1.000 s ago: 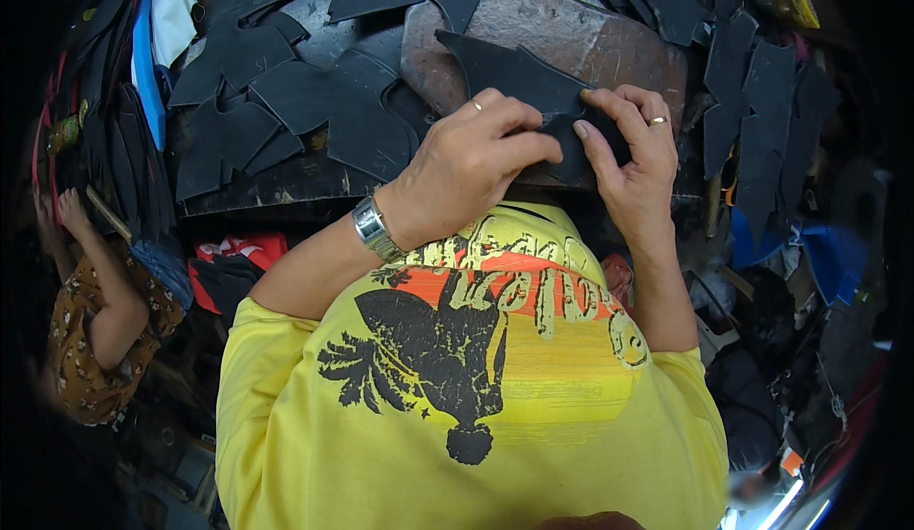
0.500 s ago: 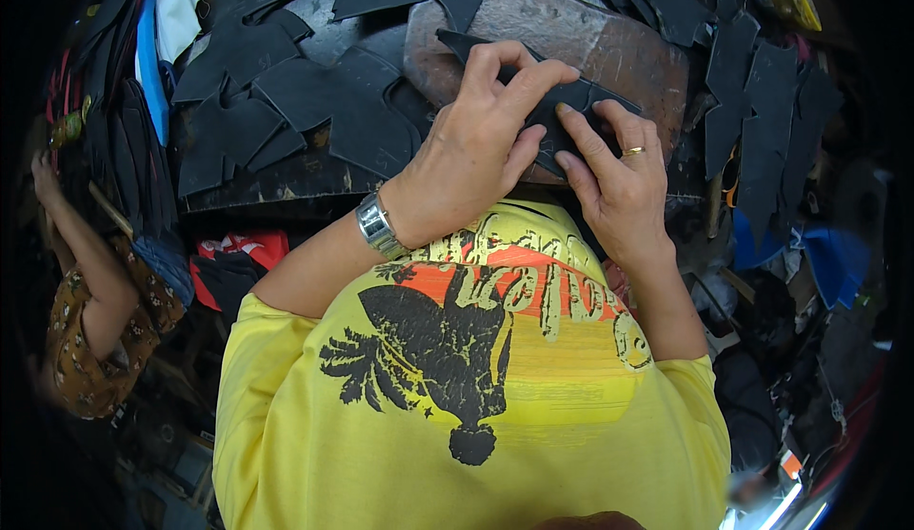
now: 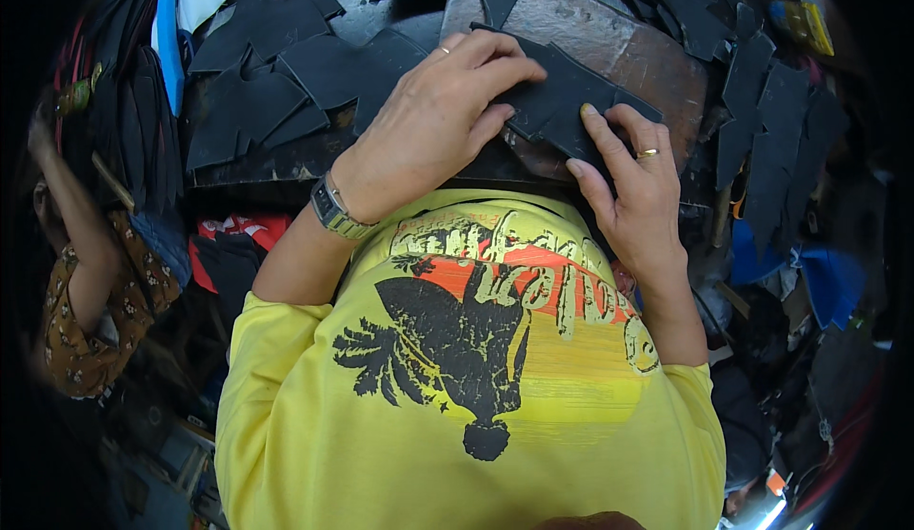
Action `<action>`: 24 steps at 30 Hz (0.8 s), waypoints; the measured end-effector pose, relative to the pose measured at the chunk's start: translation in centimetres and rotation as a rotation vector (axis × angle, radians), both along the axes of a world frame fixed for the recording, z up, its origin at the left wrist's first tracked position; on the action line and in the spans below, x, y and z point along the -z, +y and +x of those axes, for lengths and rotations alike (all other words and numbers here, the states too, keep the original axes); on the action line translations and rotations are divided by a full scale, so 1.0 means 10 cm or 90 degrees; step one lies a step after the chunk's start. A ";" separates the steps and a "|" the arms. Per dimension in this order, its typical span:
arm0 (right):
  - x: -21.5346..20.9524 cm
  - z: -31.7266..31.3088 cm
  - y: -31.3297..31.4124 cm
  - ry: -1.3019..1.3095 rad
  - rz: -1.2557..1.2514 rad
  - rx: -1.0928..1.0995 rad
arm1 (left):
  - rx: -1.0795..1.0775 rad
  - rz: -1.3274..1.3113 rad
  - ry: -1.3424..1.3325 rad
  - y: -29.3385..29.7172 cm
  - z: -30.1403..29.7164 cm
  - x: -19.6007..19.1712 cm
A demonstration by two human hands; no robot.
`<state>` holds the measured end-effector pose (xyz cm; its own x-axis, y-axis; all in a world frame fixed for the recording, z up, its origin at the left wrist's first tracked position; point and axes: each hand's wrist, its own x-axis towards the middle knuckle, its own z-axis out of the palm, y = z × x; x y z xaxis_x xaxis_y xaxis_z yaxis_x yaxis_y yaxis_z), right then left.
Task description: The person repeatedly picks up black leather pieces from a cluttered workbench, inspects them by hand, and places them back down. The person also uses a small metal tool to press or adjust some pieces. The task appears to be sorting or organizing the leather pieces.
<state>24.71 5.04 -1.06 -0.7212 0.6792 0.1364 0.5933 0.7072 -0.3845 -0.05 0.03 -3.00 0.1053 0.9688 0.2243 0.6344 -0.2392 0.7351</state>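
A flat, black leather-like cut piece (image 3: 562, 82) with angular edges lies on a worn brown board (image 3: 666, 78). My left hand (image 3: 433, 101), wearing a wristwatch (image 3: 336, 208), has its fingers bent over the piece's left end, with the thumb at its near edge. At the right end is my right hand (image 3: 630, 178), its index fingertip pressing on the piece and the other fingers curled at the corner. The right thumb sits lower, by the near edge. What lies under my left palm is hidden.
Several similar black pieces (image 3: 255, 111) overlap on the dark table at left. More hang over its right side (image 3: 747, 101), near a yellow packet (image 3: 804, 25). Another person's arm (image 3: 81, 225) shows at far left. A red bag (image 3: 249, 230) is below the table edge.
The black piece now lies flatter and shows more of its surface. My left hand has moved left, away from the right one, and its fingers have shifted toward the piece's left end.
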 end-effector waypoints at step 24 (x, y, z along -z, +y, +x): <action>-0.04 0.01 0.00 -0.052 -0.006 -0.011 | 0.102 0.094 0.141 -0.16 -0.06 0.17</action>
